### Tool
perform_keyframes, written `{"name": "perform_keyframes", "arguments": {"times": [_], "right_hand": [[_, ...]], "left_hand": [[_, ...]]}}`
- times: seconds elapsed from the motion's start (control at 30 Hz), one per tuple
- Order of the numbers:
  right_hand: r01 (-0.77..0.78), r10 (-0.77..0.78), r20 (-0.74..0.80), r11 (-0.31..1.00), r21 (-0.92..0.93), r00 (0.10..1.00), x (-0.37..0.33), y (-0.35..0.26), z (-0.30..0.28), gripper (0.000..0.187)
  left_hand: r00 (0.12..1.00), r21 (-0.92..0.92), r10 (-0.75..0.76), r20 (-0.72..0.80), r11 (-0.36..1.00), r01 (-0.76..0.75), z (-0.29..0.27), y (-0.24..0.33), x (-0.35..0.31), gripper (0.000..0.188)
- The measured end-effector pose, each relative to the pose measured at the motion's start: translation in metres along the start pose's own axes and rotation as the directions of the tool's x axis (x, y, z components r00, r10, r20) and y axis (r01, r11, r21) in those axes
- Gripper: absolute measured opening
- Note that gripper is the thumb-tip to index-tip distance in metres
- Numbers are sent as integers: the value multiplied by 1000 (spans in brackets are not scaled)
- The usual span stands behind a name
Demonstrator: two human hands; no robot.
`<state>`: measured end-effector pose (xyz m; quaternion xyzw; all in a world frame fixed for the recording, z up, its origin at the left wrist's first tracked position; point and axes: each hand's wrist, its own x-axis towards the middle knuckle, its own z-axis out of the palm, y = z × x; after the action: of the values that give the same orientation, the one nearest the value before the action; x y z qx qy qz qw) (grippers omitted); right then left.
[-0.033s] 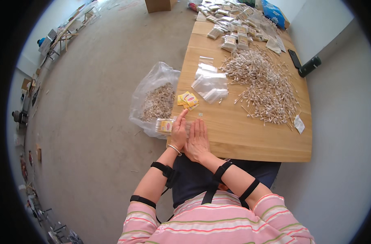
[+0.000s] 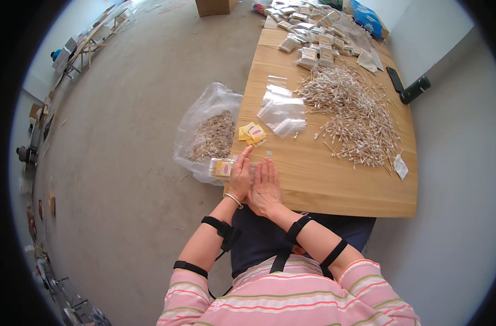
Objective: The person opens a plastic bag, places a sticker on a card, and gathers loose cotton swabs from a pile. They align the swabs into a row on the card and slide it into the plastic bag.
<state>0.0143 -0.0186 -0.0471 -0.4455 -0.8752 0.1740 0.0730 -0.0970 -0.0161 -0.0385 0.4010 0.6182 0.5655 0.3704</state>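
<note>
At the table's near left corner lies a flat clear pack of cotton swabs (image 2: 221, 168) with a yellow card inside; its left end reaches past the table edge. My left hand (image 2: 239, 178) rests edge-on across the pack, fingers stretched out and covering its middle. Beside it, my right hand (image 2: 265, 187) lies flat with straight fingers, its inner side against the pack's right end. The two hands touch near the wrists. Just beyond my left fingertips are several yellow cards (image 2: 253, 133). Clear plastic bags (image 2: 283, 116) lie farther up the table.
A large heap of loose cotton swabs (image 2: 357, 114) spreads over the right of the wooden table (image 2: 335, 190). Filled packs (image 2: 313, 41) pile up at the far end. A dark bottle (image 2: 415, 89) and a phone (image 2: 394, 79) sit by the wall. A plastic sack of swabs (image 2: 211, 136) stands left.
</note>
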Motion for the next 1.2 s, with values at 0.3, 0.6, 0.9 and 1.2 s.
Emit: {"name": "perform_keyframes", "arguments": {"times": [0.3,0.6,0.9,1.2], "right_hand": [[20,-20,10,1000,17,1000,2,-12,0,90],[29,-31,64,999,29,997,11,-30,6,90],[40,-42,29,998,53,999,20,-45,13,87],[95,-97,36,995,36,995,10,-37,11,86]], "left_hand": [[962,666,203,-182,745,-31,-96,-40,16,44],[941,-459,-317,120,823,335,-96,-60,23,41],[956,-443,-284,65,851,283,-93,-52,18,39],[962,-396,-271,32,880,261,-91,-56,17,40]]}}
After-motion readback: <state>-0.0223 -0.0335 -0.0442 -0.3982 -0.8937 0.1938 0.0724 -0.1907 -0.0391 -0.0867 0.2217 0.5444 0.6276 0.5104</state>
